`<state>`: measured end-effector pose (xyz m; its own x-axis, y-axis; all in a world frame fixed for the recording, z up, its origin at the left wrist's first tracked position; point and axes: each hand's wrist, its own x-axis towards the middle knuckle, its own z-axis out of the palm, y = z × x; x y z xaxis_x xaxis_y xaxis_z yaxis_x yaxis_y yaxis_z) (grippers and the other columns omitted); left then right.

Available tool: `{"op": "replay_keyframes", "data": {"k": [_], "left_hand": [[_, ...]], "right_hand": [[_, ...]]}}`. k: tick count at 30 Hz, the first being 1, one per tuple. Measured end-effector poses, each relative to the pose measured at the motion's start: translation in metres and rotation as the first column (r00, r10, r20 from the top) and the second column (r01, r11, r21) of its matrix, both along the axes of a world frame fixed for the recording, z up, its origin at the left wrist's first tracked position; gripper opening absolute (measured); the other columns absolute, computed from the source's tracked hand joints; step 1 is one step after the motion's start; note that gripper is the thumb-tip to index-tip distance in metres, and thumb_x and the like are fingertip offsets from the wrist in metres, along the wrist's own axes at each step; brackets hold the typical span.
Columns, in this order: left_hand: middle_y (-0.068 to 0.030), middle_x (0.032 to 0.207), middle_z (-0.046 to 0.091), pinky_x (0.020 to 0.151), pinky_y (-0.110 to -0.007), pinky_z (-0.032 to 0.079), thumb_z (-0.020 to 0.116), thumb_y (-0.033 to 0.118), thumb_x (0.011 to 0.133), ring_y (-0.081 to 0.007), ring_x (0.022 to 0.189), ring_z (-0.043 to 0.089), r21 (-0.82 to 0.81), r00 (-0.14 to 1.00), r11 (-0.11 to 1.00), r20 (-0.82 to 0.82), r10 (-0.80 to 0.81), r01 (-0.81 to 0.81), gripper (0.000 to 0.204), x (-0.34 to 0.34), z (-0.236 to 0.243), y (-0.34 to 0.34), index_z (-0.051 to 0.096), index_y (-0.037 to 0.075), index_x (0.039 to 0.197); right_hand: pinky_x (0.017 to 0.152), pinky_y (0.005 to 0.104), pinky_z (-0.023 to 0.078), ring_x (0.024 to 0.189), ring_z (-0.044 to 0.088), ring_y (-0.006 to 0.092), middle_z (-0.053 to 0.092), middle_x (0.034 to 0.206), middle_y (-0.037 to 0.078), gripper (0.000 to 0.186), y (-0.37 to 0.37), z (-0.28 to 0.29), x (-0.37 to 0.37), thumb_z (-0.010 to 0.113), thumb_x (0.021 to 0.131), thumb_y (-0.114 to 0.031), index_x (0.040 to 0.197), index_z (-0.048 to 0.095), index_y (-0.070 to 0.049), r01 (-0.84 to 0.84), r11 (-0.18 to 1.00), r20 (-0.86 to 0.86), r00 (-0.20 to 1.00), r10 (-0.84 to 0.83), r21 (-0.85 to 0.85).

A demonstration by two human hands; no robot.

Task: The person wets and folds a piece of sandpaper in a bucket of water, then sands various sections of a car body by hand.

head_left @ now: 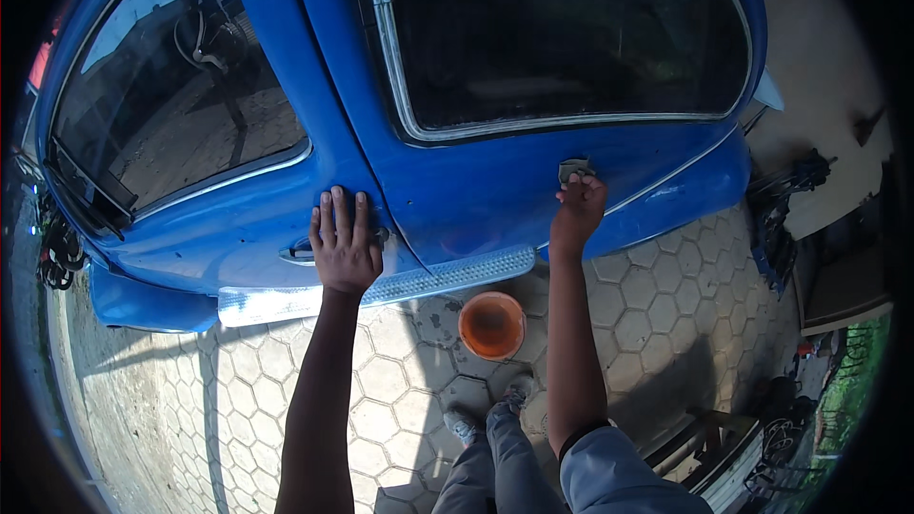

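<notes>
A blue car [438,190] with a rounded body stands in front of me. My left hand [346,243] lies flat on its door, fingers stretched out, over the door handle [297,254]. Further right, my right hand [581,205] pinches a small grey folded piece [573,168] against the blue panel under the rear side window [571,38]. Whether this piece is sandpaper or cloth, I cannot tell. Below and between my arms, an orange bucket [492,326] with brownish contents sits on the ground.
Along the car's lower side runs a shiny running board [381,293]. Hexagonal pavers [381,376] cover the ground, where my shoes [464,424] stand behind the bucket. A dark wooden cabinet-like piece [843,276] and dark clutter [790,190] are at the right.
</notes>
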<state>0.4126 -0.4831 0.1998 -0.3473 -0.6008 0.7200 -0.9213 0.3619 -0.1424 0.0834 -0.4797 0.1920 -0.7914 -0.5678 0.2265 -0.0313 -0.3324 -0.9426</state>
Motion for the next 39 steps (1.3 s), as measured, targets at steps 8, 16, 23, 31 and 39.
{"op": "replay_keyframes", "data": {"k": [8, 16, 23, 31, 39], "left_hand": [[-0.0233, 0.154, 0.034, 0.115, -0.055, 0.024, 0.044, 0.023, 0.083, -0.0413, 0.143, 0.032, 0.064, 1.0, 0.998, 0.001, 0.025, -0.025, 0.063, -0.001, -0.008, 0.006, 0.048, 0.009, 0.144], [-0.0255, 0.146, 0.039, 0.112, -0.058, 0.023, 0.052, 0.014, 0.077, -0.045, 0.139, 0.033, 0.131, 0.956, 0.969, -0.233, -0.176, 0.211, 0.058, -0.03, 0.012, 0.022, 0.05, 0.001, 0.134], [-0.0183, 0.149, 0.04, 0.114, -0.057, 0.021, 0.055, 0.014, 0.076, -0.0353, 0.143, 0.033, 0.223, 0.776, 0.745, -0.108, -0.622, 0.628, 0.058, -0.175, 0.043, -0.015, 0.052, 0.006, 0.133], [-0.01, 0.156, 0.035, 0.119, -0.06, 0.014, 0.049, 0.035, 0.084, -0.0327, 0.148, 0.026, 0.176, 0.641, 0.827, 0.554, -0.532, 0.535, 0.061, -0.206, 0.019, -0.036, 0.049, 0.014, 0.142], [-0.0108, 0.156, 0.034, 0.118, -0.06, 0.017, 0.049, 0.036, 0.085, -0.0345, 0.146, 0.028, 0.103, 0.631, 0.866, 0.643, -0.434, 0.49, 0.062, -0.192, 0.01, -0.037, 0.048, 0.014, 0.143]], "right_hand": [[0.062, 0.0257, 0.049, 0.067, 0.057, 0.0088, 0.061, 0.08, 0.004, 0.01, 0.031, -0.095, 0.032, 0.063, 0.095, -0.008, 0.097, 0.056, -0.002, -0.17, 0.977, 0.073, 0.984, 0.161, 0.126], [0.069, 0.0259, 0.049, 0.076, 0.056, 0.0102, 0.059, 0.09, 0.005, 0.016, 0.017, 0.007, -0.086, 0.062, 0.096, -0.01, 0.106, 0.053, -0.001, -0.084, 0.996, 0.014, 0.996, 0.083, 0.012], [0.069, 0.0262, 0.051, 0.08, 0.062, 0.0125, 0.064, 0.094, 0.008, 0.014, 0.027, -0.068, 0.012, 0.06, 0.092, 0.002, 0.105, 0.055, -0.002, -0.254, 0.965, -0.159, 0.952, 0.261, 0.059], [0.07, 0.026, 0.048, 0.076, 0.057, 0.0104, 0.063, 0.093, 0.005, 0.012, 0.018, -0.076, -0.148, 0.056, 0.097, -0.006, 0.107, 0.058, 0.0, 0.191, 0.956, 0.061, 0.976, -0.209, 0.223], [0.067, 0.0295, 0.051, 0.082, 0.065, 0.0179, 0.063, 0.095, 0.013, 0.018, 0.031, -0.08, -0.018, 0.06, 0.09, 0.001, 0.106, 0.051, 0.0, -0.197, 0.948, -0.171, 0.955, 0.244, 0.25]]}}
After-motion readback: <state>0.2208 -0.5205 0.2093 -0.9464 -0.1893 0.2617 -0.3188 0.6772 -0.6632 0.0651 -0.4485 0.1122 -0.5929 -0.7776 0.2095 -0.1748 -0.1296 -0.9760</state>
